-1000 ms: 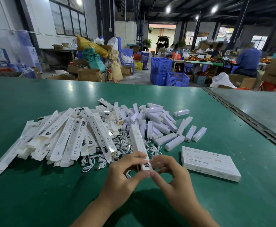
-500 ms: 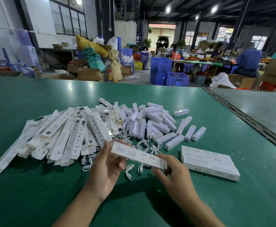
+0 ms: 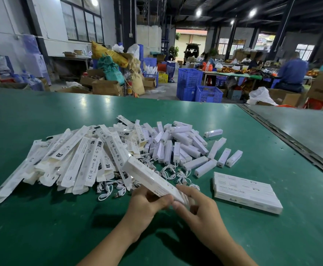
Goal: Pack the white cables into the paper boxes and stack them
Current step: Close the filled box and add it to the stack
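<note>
A long white paper box (image 3: 147, 176) slants above the green table, its far end pointing up and left. My left hand (image 3: 147, 205) grips its near end from below. My right hand (image 3: 197, 210) pinches the same end, fingers at the box's flap. Loose coiled white cables (image 3: 173, 172) lie on the table behind the box. A row of packed boxes (image 3: 247, 191) lies flat at the right. Flat unfolded paper boxes (image 3: 74, 162) are heaped at the left.
Several small white lamp units (image 3: 178, 146) are piled beyond the cables. The green table (image 3: 41, 227) ends in a metal seam (image 3: 283, 135) at the right. Blue crates (image 3: 199, 87), cardboard cartons and seated workers fill the hall behind.
The box has swung from lying crosswise between my hands to pointing up and left. Both hands have come together at its near end.
</note>
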Available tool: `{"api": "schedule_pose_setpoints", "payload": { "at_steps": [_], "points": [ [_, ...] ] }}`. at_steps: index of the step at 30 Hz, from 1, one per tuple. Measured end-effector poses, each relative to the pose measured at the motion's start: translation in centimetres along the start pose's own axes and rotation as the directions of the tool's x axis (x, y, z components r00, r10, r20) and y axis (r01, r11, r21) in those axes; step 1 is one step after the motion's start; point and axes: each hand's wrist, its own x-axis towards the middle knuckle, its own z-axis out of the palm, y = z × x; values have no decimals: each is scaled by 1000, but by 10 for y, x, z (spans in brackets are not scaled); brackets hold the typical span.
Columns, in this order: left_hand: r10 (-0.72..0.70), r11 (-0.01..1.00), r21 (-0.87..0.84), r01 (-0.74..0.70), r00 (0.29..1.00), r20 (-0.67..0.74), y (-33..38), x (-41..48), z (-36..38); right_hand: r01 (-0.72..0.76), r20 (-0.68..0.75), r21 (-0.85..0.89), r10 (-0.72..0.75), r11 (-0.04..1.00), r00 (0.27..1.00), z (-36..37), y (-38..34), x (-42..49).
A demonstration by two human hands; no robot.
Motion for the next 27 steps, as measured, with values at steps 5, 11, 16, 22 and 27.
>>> {"api": "schedule_pose_setpoints", "payload": {
  "at_steps": [5, 11, 16, 22, 27],
  "points": [
    [25, 986, -156, -53, 984, -176, -3, 10, -5, -5, -218, -74, -12, 997, 976, 8, 4, 12],
    [-27, 966, -248, -68, 932, -361, -6, 24, -14, -120, -106, -403, 84, 907, 991, 12, 16, 69],
    [-44, 941, -324, -95, 917, -396, -5, 28, -16, -89, 37, -669, 152, 738, 988, 21, 25, 122],
    [-32, 945, -308, -107, 910, -413, -3, 30, -17, -99, 117, -801, 317, 590, 941, 29, 43, 145],
    [-27, 948, -299, -113, 904, -426, -4, 31, -17, -74, 33, -835, 183, 545, 983, 34, 44, 143]
  ]
}}
